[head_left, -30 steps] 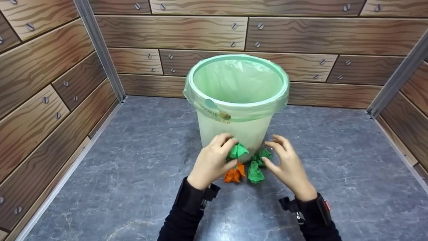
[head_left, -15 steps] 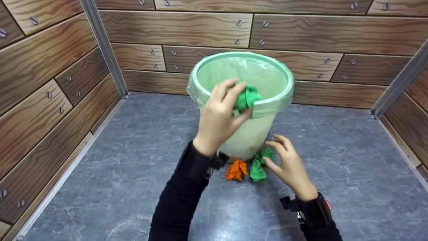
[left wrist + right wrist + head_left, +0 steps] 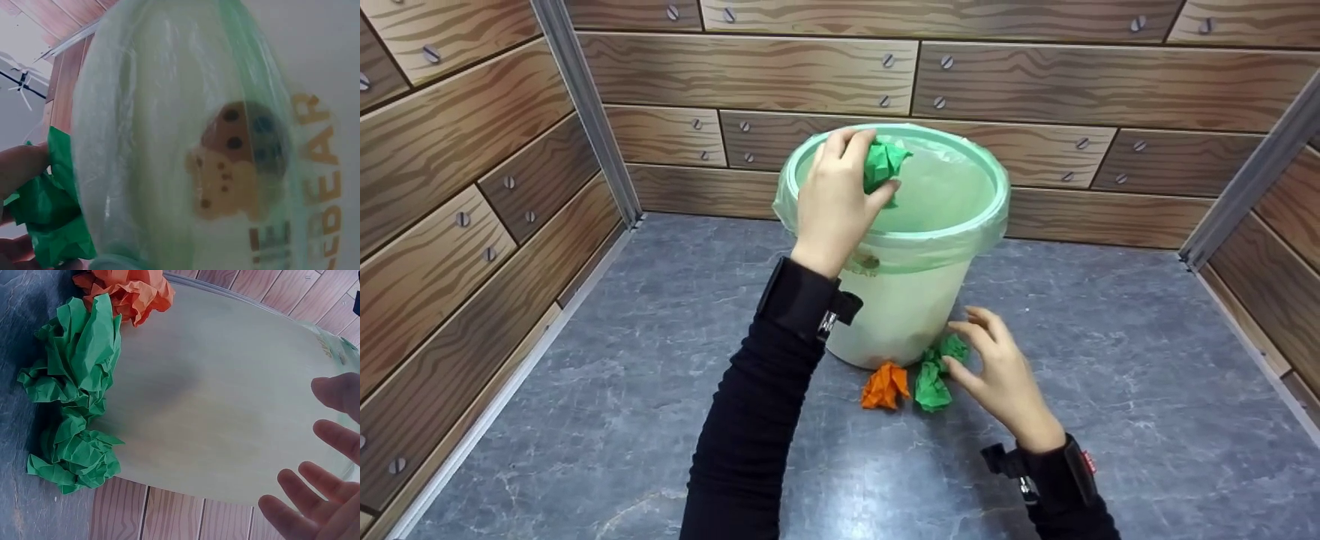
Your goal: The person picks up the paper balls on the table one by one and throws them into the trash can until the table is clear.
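My left hand [image 3: 836,199] holds a crumpled green paper ball [image 3: 883,163] between fingers and thumb, over the mouth of a pale trash can [image 3: 896,307]. The can has a light green rim and a translucent green bag [image 3: 163,112] folded over it. In the left wrist view the green paper [image 3: 53,208] shows beside the bag's outer fold. My right hand [image 3: 1005,375] hovers low at the can's right side, fingers spread and relaxed, holding nothing. Near it, two crumpled green papers [image 3: 84,354] lie against the can's base. An orange crumpled paper [image 3: 885,386] lies left of them.
The can stands on a grey marbled floor [image 3: 675,337]. Wood-pattern walls [image 3: 765,71] close in the back and both sides, with grey metal posts [image 3: 585,112] at the back corners. A bear and cookie print shows on the can's front.
My left hand has lifted the green paper ball from beside the can's base, up past the rim to over the opening. The right hand has stayed almost still.
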The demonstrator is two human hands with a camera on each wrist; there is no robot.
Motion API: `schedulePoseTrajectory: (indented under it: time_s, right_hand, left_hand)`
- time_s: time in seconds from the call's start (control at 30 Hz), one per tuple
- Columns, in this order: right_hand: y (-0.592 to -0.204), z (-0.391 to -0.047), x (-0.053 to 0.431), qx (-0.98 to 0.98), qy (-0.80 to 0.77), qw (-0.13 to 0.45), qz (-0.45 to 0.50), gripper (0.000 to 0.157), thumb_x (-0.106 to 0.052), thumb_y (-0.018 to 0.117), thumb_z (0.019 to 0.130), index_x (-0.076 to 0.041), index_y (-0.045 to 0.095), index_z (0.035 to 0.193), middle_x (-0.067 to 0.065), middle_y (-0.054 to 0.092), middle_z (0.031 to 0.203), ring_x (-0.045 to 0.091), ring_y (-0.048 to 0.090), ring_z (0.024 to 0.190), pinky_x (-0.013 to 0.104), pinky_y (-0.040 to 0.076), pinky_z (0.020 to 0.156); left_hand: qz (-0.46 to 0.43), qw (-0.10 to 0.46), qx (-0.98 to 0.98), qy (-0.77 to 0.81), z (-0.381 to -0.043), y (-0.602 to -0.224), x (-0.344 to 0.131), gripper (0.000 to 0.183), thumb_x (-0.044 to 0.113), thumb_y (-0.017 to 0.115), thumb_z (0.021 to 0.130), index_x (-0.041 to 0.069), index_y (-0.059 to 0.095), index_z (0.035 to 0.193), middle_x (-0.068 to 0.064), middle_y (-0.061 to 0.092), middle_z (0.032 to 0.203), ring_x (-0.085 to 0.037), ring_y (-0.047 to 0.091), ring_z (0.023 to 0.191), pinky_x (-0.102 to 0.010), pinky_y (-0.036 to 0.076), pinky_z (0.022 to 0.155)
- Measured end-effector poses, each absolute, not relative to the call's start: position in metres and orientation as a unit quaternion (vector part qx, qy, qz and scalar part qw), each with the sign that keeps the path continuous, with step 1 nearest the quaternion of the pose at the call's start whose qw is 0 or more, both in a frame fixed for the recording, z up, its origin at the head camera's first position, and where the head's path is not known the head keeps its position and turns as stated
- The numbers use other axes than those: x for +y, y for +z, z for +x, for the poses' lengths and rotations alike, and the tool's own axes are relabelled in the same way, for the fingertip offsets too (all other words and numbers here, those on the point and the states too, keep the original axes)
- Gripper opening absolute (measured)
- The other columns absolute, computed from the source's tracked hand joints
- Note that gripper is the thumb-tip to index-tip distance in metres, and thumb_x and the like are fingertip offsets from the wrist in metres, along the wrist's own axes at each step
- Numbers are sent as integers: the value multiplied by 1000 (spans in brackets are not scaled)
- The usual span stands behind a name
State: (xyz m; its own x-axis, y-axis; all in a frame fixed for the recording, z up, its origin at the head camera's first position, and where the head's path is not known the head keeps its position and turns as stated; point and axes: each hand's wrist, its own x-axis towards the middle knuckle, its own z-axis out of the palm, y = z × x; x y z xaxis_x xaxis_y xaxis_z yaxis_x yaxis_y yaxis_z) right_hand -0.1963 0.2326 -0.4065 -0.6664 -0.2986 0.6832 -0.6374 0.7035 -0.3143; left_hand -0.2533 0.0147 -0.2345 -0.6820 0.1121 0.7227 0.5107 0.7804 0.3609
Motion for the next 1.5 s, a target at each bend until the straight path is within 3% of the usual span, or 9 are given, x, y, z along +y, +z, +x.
schedulePoseTrajectory:
  time_s: [0.17,0.4,0.67,0.87,0.97,1.1,1.27,1.5]
  right_hand:
    - [-409,-196,232,-870,281,306,266,41,-3,73,68,-1,58,106,22,45,119,31,47,104,40,45,78]
    - [-412,-195,233,-871,280,305,263,41,-2,73,67,0,59,105,22,45,119,30,48,103,39,45,79]
    - [-413,-194,232,-877,276,298,256,41,-3,73,68,-1,58,106,20,44,120,29,47,104,39,45,78]
    - [-414,-194,230,-875,279,298,261,41,-4,73,67,0,59,105,22,45,119,31,47,104,40,45,78]
    - [-415,-194,229,-873,281,300,264,41,-4,74,67,0,59,105,23,45,118,31,47,104,40,46,78]
    - [-415,-194,229,-875,274,298,266,40,-5,73,68,-1,59,105,24,45,118,32,48,103,41,46,78]
    - [-413,-195,229,-878,266,298,262,41,-5,73,67,0,59,105,24,45,118,32,48,103,42,46,78]
    - [-409,-195,228,-881,263,294,260,41,-5,73,68,0,59,106,22,44,119,31,47,105,42,45,78]
  left_hand:
    - [-169,301,-902,-259,-260,-238,13,60,36,67,76,6,48,125,-9,48,119,-20,46,107,-25,37,87]
    - [-187,300,-904,-241,-255,-241,14,57,38,65,77,6,51,121,-9,48,120,-20,44,109,-24,37,88]
    - [-242,366,-864,-246,-228,-251,12,52,33,66,78,3,53,118,-12,48,121,-22,44,109,-23,38,86]
    - [-279,450,-795,-295,-205,-281,2,44,24,70,74,0,57,109,-15,52,114,-24,47,104,-25,39,87]
    - [-288,463,-774,-322,-195,-301,-1,43,20,71,72,0,56,107,-14,52,111,-23,48,100,-25,40,85]
    - [-284,439,-789,-324,-188,-330,-3,45,18,72,70,1,56,109,-12,53,110,-21,49,99,-23,42,82]
    - [-274,368,-843,-280,-191,-360,0,47,21,73,70,2,56,110,-11,53,110,-20,49,98,-20,46,74]
    - [-267,282,-896,-213,-197,-389,-1,46,26,72,71,8,56,110,-9,52,107,-21,49,96,-27,48,65]
